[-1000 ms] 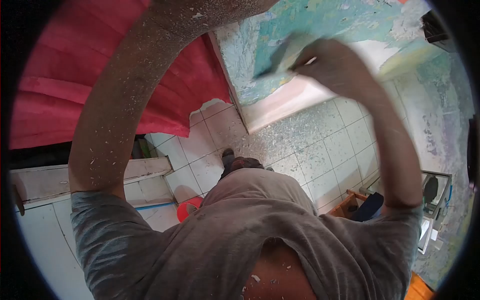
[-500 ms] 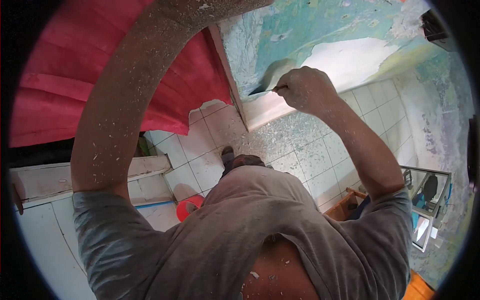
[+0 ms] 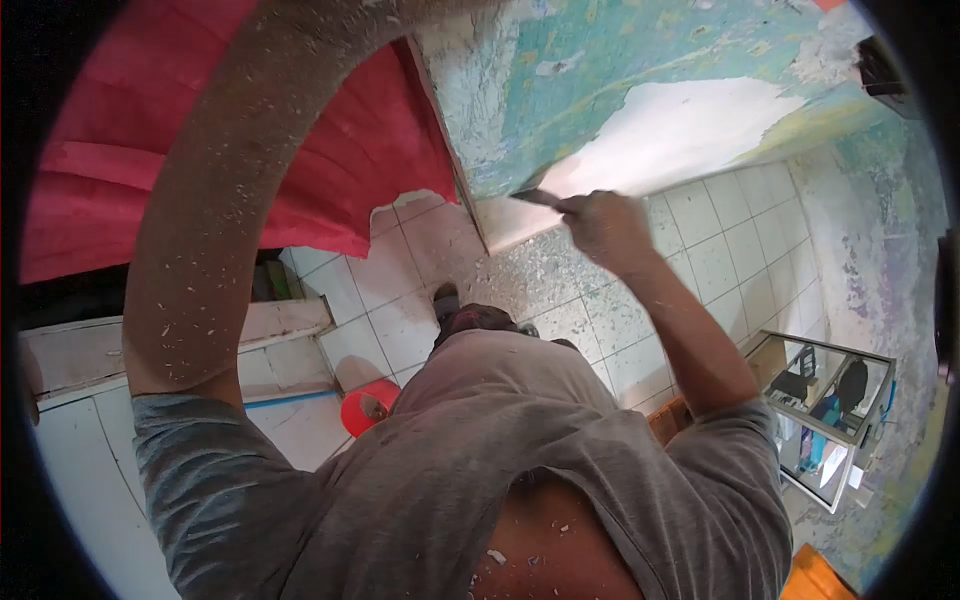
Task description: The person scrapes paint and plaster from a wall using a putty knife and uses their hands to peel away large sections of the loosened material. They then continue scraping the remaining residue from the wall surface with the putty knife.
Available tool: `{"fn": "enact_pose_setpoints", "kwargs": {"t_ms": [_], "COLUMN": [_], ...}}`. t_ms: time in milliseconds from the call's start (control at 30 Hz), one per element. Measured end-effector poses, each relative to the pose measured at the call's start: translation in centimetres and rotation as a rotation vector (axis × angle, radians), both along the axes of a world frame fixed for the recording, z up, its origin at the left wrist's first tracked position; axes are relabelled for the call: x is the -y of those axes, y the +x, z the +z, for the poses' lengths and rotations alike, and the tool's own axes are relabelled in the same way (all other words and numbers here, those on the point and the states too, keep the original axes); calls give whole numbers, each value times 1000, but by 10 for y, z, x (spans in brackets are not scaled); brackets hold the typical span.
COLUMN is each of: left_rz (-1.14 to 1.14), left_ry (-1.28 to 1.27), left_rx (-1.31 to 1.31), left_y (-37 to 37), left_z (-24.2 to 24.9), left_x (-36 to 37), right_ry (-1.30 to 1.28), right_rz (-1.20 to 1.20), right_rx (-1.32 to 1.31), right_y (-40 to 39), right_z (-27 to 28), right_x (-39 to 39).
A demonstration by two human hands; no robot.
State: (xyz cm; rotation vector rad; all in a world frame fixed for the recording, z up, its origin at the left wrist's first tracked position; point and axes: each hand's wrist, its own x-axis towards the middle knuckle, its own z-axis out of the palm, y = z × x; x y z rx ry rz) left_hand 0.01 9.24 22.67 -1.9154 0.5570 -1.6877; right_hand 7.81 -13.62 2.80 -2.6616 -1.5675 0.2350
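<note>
My right hand (image 3: pixel 608 230) is closed round the handle of a scraper (image 3: pixel 540 198), whose dark blade points left at the lower part of the wall. The wall (image 3: pixel 560 110) carries worn green and blue paint. A bare white patch (image 3: pixel 680 130) spreads just above my right hand. My left arm (image 3: pixel 215 200) reaches up past the top edge, speckled with paint flakes, and my left hand is out of the frame.
A red curtain (image 3: pixel 340 150) hangs at the left. Flakes litter the tiled floor (image 3: pixel 560 270). A red bucket (image 3: pixel 362 408) stands near a white tiled ledge. At the right is a glass-sided case (image 3: pixel 838 392), with something orange (image 3: pixel 822 578) below.
My right hand and the scraper have moved down along the wall, the hand turning slightly. The shadow beside the blade has shrunk, and the whole view has shifted a little.
</note>
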Motion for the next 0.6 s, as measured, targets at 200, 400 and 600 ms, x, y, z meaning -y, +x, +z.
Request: {"fn": "enact_pose_setpoints", "kwargs": {"t_ms": [200,400,600], "left_rz": [80,133,129], "left_ry": [-25,20,-1], "left_rx": [-46,-34,-46], "left_y": [-3,-14,-2], "left_z": [-22,-13,-24], "left_x": [-14,-25,-25], "right_ry": [-141,83,116], "right_rz": [-38,-4,-169], "right_rx": [-73,46,-61], "right_y": [-2,-7,3], "right_z": [105,-64,83], "right_x": [27,-6,33]}}
